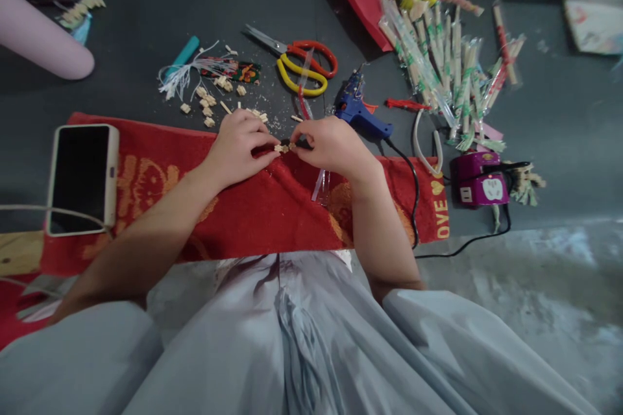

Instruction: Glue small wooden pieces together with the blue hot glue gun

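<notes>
Over the red towel [272, 220], my left hand [242, 148] pinches the left end of a short row of small beige pieces [281, 148] between thumb and fingertips. At its other end, the thumb and forefinger of my right hand [327, 146] close on the row; the exact contact is partly hidden by the fingers. Loose beige pieces [207, 100] and thin short sticks lie just beyond my left hand. A blue glue gun [363, 113] rests beyond my right hand, and scissors [296, 61] with red and yellow handles lie farther out, blades parted.
A phone [82, 178] lies on the towel's left end. Wrapped stick bundles [452, 65] spread at the back right. Nearer stands a purple box [479, 179] with a black cord. White tassel threads [182, 74], a teal stick [183, 55] and a pink cylinder [43, 35] are left.
</notes>
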`<action>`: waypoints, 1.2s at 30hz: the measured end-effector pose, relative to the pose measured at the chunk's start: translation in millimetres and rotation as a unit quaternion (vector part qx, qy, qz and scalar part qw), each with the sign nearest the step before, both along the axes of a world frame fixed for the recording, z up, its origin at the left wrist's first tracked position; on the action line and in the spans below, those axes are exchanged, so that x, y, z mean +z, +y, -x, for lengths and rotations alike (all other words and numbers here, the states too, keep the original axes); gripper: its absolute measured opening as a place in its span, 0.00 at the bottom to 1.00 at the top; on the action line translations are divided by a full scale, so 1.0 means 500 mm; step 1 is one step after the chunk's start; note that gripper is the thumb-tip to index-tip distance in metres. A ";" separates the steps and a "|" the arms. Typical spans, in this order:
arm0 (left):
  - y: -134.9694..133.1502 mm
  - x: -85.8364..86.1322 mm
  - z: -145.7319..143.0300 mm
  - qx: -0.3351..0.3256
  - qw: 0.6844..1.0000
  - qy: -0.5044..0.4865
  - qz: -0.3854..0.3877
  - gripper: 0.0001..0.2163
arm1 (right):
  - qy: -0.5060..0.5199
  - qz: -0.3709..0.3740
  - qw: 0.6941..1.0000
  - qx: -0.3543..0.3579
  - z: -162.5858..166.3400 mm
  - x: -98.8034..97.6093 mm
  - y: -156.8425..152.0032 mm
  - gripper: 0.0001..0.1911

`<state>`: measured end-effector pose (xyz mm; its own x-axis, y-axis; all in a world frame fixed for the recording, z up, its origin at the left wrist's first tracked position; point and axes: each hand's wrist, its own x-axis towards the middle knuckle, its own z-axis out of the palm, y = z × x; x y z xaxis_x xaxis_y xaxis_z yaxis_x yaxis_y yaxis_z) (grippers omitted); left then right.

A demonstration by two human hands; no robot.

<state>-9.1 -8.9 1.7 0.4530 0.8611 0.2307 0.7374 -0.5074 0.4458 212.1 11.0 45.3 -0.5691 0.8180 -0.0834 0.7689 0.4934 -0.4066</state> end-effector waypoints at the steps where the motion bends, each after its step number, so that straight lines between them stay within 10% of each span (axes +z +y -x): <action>1: 0.000 0.000 0.000 0.000 1.000 0.001 -0.002 0.12 | -0.002 0.002 1.000 0.000 0.001 0.001 0.000 0.13; 36: -0.003 0.001 0.001 -0.002 1.000 0.007 0.004 0.13 | -0.012 0.018 1.000 0.004 0.001 0.001 0.004 0.14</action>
<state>-9.5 -10.4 2.1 0.4596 0.8611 0.2173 0.7419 -0.5068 0.4390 211.8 13.0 46.0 -0.5725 0.8101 -0.1268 0.7751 0.4842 -0.4060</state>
